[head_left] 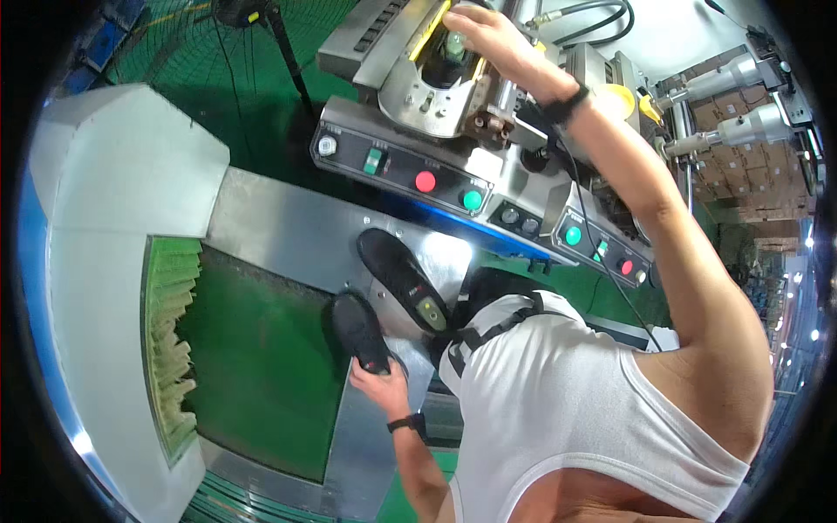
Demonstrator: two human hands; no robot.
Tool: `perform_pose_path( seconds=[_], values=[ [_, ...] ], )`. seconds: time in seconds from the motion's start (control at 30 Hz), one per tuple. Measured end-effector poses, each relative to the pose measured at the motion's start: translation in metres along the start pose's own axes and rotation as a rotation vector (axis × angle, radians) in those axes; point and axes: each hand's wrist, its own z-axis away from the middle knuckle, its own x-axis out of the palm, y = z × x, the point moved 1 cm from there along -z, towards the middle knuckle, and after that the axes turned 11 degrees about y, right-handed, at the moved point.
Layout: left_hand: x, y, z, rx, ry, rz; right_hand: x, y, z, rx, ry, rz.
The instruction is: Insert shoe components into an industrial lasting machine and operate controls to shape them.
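My left hand [381, 385] is closed round the heel end of a black shoe [356, 324], over the metal ledge. Beside it, a second black shoe [394, 268] lies on the metal surface with a yellow-green patch showing inside its heel. My right hand [495, 45] reaches up to the machine [423, 109], its fingers stretched over a dark object with a pale green part [454, 45] seated between the machine's metal parts. Whether the fingertips touch that object cannot be made out.
A control panel [401, 170] with red and green buttons runs along the machine's front; another panel [602, 244] is at its right. To the left stands a pale housing with a bristle-edged opening [170, 349] above a green conveyor belt [261, 366]. A fan [240, 13] stands behind.
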Motion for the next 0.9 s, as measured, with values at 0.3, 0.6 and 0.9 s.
perform_pose_path(
  seconds=[0.3,0.6,0.9],
  values=[
    [0.001,-0.005,0.001,-0.006,0.001,-0.059,0.039,0.051,0.307,-0.138,-0.372,0.559],
    [-0.001,0.01,0.008,0.059,0.039,-0.078,0.043,0.118,0.332,-0.401,-0.209,0.698],
    [0.0,0.008,0.011,0.094,0.051,-0.072,0.021,0.101,0.368,-0.036,-0.275,0.234]
  ],
)
